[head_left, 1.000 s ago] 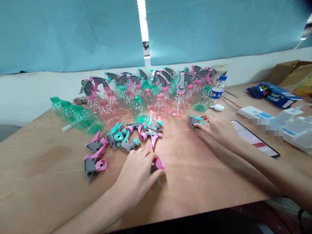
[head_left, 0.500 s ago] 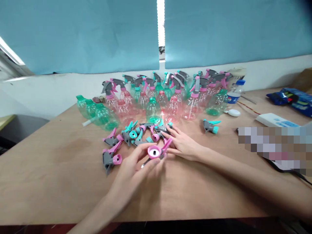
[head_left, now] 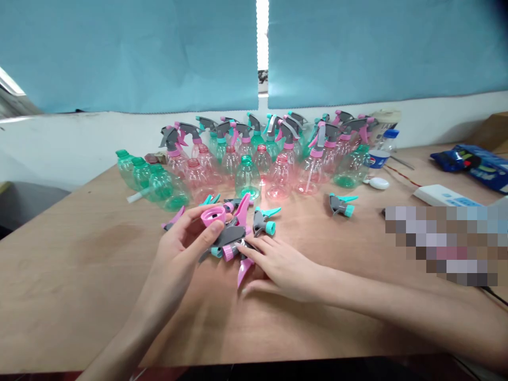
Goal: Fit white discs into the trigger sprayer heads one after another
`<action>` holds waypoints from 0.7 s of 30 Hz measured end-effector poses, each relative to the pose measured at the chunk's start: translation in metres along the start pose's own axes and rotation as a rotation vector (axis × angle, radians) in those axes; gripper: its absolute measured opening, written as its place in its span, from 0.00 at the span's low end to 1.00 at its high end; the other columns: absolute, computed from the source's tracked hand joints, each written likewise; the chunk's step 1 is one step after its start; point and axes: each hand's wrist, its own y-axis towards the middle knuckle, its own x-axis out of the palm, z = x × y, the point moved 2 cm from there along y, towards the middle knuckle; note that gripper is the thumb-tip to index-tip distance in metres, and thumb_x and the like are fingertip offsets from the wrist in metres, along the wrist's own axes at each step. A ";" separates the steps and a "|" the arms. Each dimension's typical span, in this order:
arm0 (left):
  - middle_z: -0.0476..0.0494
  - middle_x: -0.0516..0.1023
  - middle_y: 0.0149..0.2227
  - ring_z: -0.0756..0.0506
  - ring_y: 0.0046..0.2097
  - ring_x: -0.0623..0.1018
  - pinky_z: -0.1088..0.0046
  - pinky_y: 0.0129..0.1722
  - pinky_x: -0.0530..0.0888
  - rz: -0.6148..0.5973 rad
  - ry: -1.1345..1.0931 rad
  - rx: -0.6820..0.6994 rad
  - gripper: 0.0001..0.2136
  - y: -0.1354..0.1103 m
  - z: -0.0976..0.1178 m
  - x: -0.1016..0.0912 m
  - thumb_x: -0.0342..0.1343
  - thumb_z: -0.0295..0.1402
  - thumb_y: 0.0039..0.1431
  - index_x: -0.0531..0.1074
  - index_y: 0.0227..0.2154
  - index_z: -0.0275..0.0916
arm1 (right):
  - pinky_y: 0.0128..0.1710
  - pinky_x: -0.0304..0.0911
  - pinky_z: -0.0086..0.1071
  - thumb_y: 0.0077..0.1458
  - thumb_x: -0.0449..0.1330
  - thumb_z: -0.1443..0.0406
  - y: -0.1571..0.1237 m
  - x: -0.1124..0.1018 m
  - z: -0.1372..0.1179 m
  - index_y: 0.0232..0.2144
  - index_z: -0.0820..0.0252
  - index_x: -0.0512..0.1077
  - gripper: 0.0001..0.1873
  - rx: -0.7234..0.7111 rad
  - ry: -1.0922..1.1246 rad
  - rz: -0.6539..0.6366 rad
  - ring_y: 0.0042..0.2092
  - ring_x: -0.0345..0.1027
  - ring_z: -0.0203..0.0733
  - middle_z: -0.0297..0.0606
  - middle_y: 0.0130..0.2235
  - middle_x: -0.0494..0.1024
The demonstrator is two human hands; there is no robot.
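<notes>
My left hand (head_left: 178, 243) grips a pink and grey spray trigger head (head_left: 232, 235), its round pink collar (head_left: 213, 216) facing up near my thumb. Just below, my right hand (head_left: 286, 267) reaches in with fingers stretched and thumb apart. Its fingertips touch a second grey spray head with a pink trigger (head_left: 245, 272), whose nozzle end is partly covered. Beyond my right fingers lies a grey and teal spray head (head_left: 264, 222). More loose spray heads are partly hidden behind my left hand.
Several pink and green clear bottles stand at the back, some topped with spray heads. Open green bottles (head_left: 169, 185) are at the left. One teal spray head (head_left: 341, 205) lies apart on the right. Further right are a white power strip (head_left: 446, 196) and a blue packet (head_left: 476, 164).
My left hand has moved left and slightly up with its spray head, which is turned differently. My right hand has come nearer and touches another pink spray head. The loose pile has shifted.
</notes>
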 end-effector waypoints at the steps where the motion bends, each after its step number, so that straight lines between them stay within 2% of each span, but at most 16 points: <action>1: 0.45 0.78 0.45 0.40 0.49 0.76 0.68 0.45 0.75 0.011 -0.004 0.007 0.16 0.002 0.000 -0.001 0.58 0.42 0.55 0.71 0.45 0.43 | 0.53 0.59 0.45 0.58 0.50 0.47 0.001 -0.002 0.002 0.58 0.66 0.59 0.34 -0.011 0.008 0.026 0.55 0.59 0.52 0.52 0.58 0.63; 3: 0.46 0.78 0.44 0.40 0.48 0.76 0.69 0.44 0.75 0.032 -0.024 0.023 0.16 0.005 -0.002 -0.003 0.59 0.41 0.55 0.71 0.45 0.44 | 0.53 0.59 0.46 0.60 0.50 0.50 0.000 -0.007 0.012 0.55 0.64 0.62 0.29 0.023 -0.011 0.101 0.55 0.59 0.51 0.50 0.57 0.64; 5: 0.47 0.79 0.44 0.40 0.48 0.76 0.70 0.43 0.75 0.047 -0.045 0.032 0.15 0.008 -0.002 -0.003 0.59 0.41 0.55 0.70 0.45 0.44 | 0.53 0.58 0.49 0.59 0.50 0.49 -0.003 -0.011 0.026 0.55 0.63 0.63 0.29 0.128 -0.056 0.154 0.56 0.59 0.53 0.51 0.56 0.65; 8: 0.46 0.78 0.46 0.40 0.50 0.75 0.69 0.46 0.74 0.063 -0.059 0.057 0.15 0.009 -0.001 0.002 0.59 0.40 0.55 0.70 0.45 0.44 | 0.52 0.60 0.49 0.57 0.51 0.46 -0.006 -0.010 0.041 0.56 0.65 0.60 0.35 0.252 -0.030 0.112 0.55 0.60 0.55 0.53 0.55 0.66; 11: 0.44 0.77 0.46 0.40 0.50 0.75 0.67 0.47 0.73 0.063 -0.100 0.071 0.15 0.005 0.000 0.015 0.58 0.40 0.56 0.70 0.45 0.42 | 0.55 0.56 0.49 0.57 0.51 0.47 -0.003 -0.005 0.040 0.55 0.65 0.61 0.33 0.212 0.033 0.059 0.57 0.58 0.54 0.52 0.56 0.66; 13: 0.44 0.77 0.46 0.41 0.49 0.76 0.67 0.47 0.73 0.043 -0.154 0.055 0.15 -0.001 -0.001 0.028 0.57 0.40 0.57 0.69 0.45 0.41 | 0.56 0.53 0.49 0.60 0.50 0.51 0.003 -0.004 0.037 0.48 0.62 0.67 0.24 0.139 0.094 0.040 0.55 0.59 0.52 0.49 0.52 0.69; 15: 0.43 0.77 0.45 0.41 0.49 0.76 0.67 0.46 0.74 -0.012 -0.218 0.007 0.15 -0.008 -0.005 0.043 0.56 0.40 0.58 0.67 0.46 0.40 | 0.54 0.56 0.45 0.63 0.48 0.58 0.009 -0.005 0.035 0.40 0.60 0.70 0.14 0.047 0.240 0.028 0.51 0.63 0.46 0.43 0.47 0.73; 17: 0.42 0.76 0.46 0.41 0.48 0.76 0.66 0.45 0.74 -0.078 -0.268 -0.038 0.14 -0.014 -0.012 0.056 0.55 0.40 0.59 0.67 0.46 0.39 | 0.49 0.62 0.38 0.62 0.50 0.66 0.013 -0.006 0.038 0.39 0.58 0.70 0.09 -0.017 0.443 0.032 0.46 0.67 0.41 0.38 0.44 0.74; 19: 0.42 0.75 0.47 0.42 0.48 0.76 0.66 0.47 0.73 -0.117 -0.279 -0.031 0.14 -0.019 -0.019 0.065 0.54 0.39 0.60 0.66 0.45 0.39 | 0.43 0.66 0.33 0.57 0.54 0.69 0.011 -0.008 0.046 0.41 0.58 0.70 0.09 -0.012 0.597 0.060 0.43 0.69 0.39 0.36 0.43 0.75; 21: 0.42 0.74 0.48 0.42 0.50 0.75 0.65 0.49 0.71 -0.164 -0.256 -0.019 0.13 -0.020 -0.026 0.070 0.53 0.38 0.61 0.66 0.46 0.40 | 0.40 0.67 0.32 0.53 0.57 0.70 0.003 -0.010 0.056 0.42 0.60 0.70 0.12 0.067 0.632 0.098 0.42 0.71 0.40 0.37 0.42 0.76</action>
